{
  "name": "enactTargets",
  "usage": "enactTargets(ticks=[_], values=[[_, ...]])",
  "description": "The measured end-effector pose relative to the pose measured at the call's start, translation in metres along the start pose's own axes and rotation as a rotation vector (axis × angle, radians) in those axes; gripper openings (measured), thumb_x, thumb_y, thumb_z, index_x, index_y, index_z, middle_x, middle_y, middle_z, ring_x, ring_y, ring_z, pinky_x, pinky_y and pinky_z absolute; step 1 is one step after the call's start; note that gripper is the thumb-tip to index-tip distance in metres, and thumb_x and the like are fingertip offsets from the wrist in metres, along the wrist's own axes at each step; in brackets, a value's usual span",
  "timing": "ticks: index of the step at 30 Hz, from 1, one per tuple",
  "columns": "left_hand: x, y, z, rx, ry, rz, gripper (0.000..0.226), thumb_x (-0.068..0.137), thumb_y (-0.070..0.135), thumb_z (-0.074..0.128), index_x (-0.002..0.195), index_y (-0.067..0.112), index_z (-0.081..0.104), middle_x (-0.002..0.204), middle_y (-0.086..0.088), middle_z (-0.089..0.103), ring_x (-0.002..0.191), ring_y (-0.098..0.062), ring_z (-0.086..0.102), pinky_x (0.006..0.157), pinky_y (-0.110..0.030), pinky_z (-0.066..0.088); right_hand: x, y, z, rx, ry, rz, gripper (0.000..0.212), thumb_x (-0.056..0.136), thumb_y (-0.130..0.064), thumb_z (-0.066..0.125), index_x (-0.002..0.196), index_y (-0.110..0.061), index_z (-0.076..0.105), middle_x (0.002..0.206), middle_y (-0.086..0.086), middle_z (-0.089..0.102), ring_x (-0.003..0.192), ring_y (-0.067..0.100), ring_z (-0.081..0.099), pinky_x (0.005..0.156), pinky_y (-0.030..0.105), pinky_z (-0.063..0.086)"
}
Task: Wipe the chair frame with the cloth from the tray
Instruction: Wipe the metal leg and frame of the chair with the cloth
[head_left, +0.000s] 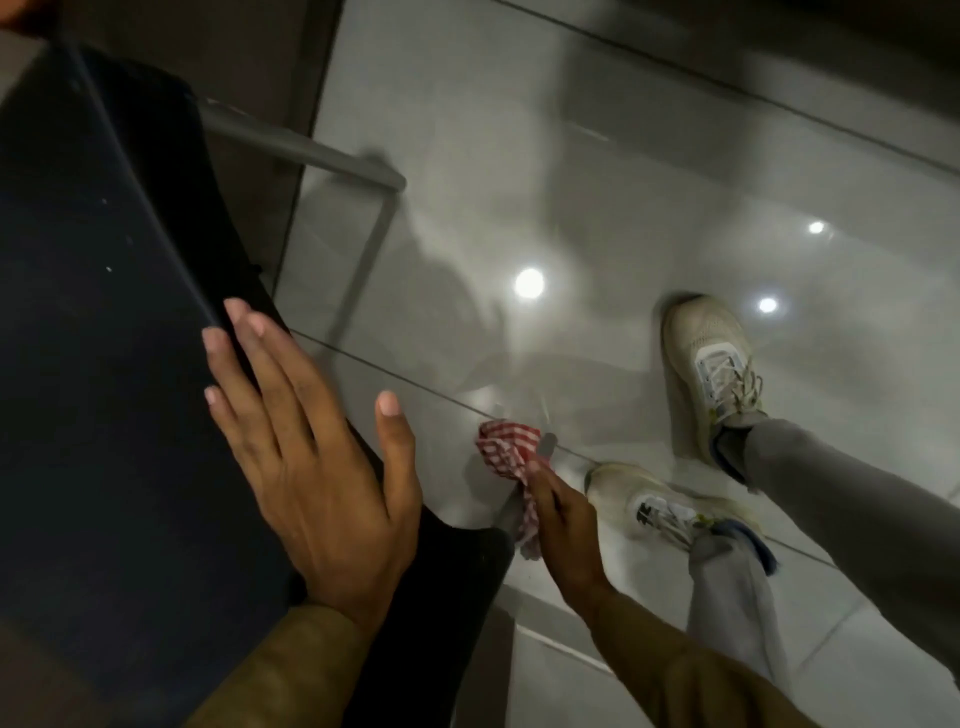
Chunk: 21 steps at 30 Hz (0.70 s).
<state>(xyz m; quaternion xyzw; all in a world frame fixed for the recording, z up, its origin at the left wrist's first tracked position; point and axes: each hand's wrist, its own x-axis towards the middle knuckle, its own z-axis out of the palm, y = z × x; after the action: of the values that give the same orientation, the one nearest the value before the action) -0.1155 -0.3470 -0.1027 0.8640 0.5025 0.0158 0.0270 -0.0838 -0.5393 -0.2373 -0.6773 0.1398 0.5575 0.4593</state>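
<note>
My right hand (563, 525) is down low, near the floor (597, 182), with its fingers (540, 480) clenched around the red-checked cloth (506, 449); the bunched end of it sticks out ahead of my knuckles and a tail hangs beneath my palm. A small grey bit of metal (546, 446) shows right against the cloth, which I take to be the lower end of the chair frame, though it is too blurred to be sure. The clear stretch of the chair frame (363, 260) lies up and to the left of that hand: a grey rail runs out from behind the dark seat (104, 338), then turns down as a leg whose long axis slants towards the floor. My right arm reaches forward and down, nearly straight. My left hand (311, 462) lies flat on the seat's edge, fingers released and spread, thumb out, steadying the chair, I think. The right hand, with the cloth, is the one to sweep along that leg.
</note>
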Motion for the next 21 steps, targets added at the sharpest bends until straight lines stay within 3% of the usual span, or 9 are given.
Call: enactTargets(ticks=[3, 5, 7, 11, 14, 18, 21], values=[[0.001, 0.001, 0.002, 0.004, -0.002, -0.001, 0.078, 0.113, 0.046, 0.028, 0.171, -0.002, 0.009, 0.182, -0.020, 0.011, 0.171, -0.039, 0.006, 0.142, -0.048, 0.002, 0.038, 0.014, -0.002, -0.022, 0.051, 0.092, 0.025, 0.111, -0.028, 0.052, 0.127, -0.031, 0.072, 0.110, -0.013, 0.077, 0.121, 0.016, 0.071, 0.099, 0.025, 0.056], [0.003, 0.002, 0.001, 0.014, -0.003, -0.005, 0.078, 0.113, 0.046, 0.029, 0.171, -0.003, 0.011, 0.182, -0.021, 0.012, 0.171, -0.039, 0.007, 0.142, -0.049, 0.003, 0.038, 0.009, 0.000, 0.018, 0.037, 0.154, 0.028, 0.111, -0.031, 0.052, 0.131, -0.027, 0.070, 0.111, -0.013, 0.075, 0.125, 0.020, 0.067, 0.095, 0.020, 0.053], [0.002, 0.004, -0.002, 0.022, -0.012, -0.015, 0.078, 0.113, 0.045, 0.029, 0.171, -0.004, 0.012, 0.182, -0.021, 0.013, 0.171, -0.040, 0.008, 0.142, -0.050, 0.004, 0.009, 0.002, -0.007, -0.001, -0.037, 0.111, 0.024, 0.111, -0.031, 0.051, 0.119, -0.039, 0.073, 0.105, -0.024, 0.078, 0.116, 0.011, 0.071, 0.087, 0.012, 0.055], [0.003, 0.005, -0.004, 0.022, -0.035, -0.023, 0.078, 0.112, 0.044, 0.027, 0.170, -0.006, 0.014, 0.182, -0.022, 0.014, 0.171, -0.040, 0.007, 0.142, -0.051, 0.004, -0.062, -0.020, -0.008, -0.071, -0.203, -0.040, 0.027, 0.109, -0.044, 0.052, 0.107, -0.034, 0.077, 0.096, -0.022, 0.078, 0.087, -0.007, 0.070, 0.079, 0.007, 0.053], [0.003, 0.006, -0.004, 0.020, -0.041, -0.022, 0.078, 0.112, 0.044, 0.028, 0.171, -0.005, 0.014, 0.182, -0.021, 0.014, 0.171, -0.041, 0.007, 0.141, -0.050, 0.003, -0.059, -0.021, -0.001, -0.049, -0.137, -0.048, 0.034, 0.109, -0.043, 0.052, 0.122, -0.025, 0.078, 0.113, -0.012, 0.082, 0.103, 0.003, 0.077, 0.086, 0.013, 0.058], [0.002, 0.002, -0.002, 0.045, -0.037, -0.015, 0.078, 0.113, 0.048, 0.024, 0.171, -0.003, 0.013, 0.182, -0.020, 0.013, 0.171, -0.040, 0.007, 0.142, -0.049, 0.002, 0.000, -0.004, -0.006, -0.090, -0.059, 0.066, 0.026, 0.111, -0.028, 0.051, 0.117, -0.040, 0.074, 0.105, -0.014, 0.081, 0.092, -0.007, 0.073, 0.075, 0.005, 0.056], [0.002, 0.001, 0.001, 0.039, -0.014, -0.009, 0.078, 0.114, 0.050, 0.021, 0.172, -0.002, 0.012, 0.182, -0.019, 0.014, 0.171, -0.040, 0.008, 0.142, -0.049, 0.003, 0.036, 0.010, -0.006, -0.141, 0.015, 0.126, 0.033, 0.112, -0.029, 0.050, 0.138, -0.022, 0.068, 0.120, -0.010, 0.071, 0.113, 0.006, 0.068, 0.076, -0.001, 0.051]])
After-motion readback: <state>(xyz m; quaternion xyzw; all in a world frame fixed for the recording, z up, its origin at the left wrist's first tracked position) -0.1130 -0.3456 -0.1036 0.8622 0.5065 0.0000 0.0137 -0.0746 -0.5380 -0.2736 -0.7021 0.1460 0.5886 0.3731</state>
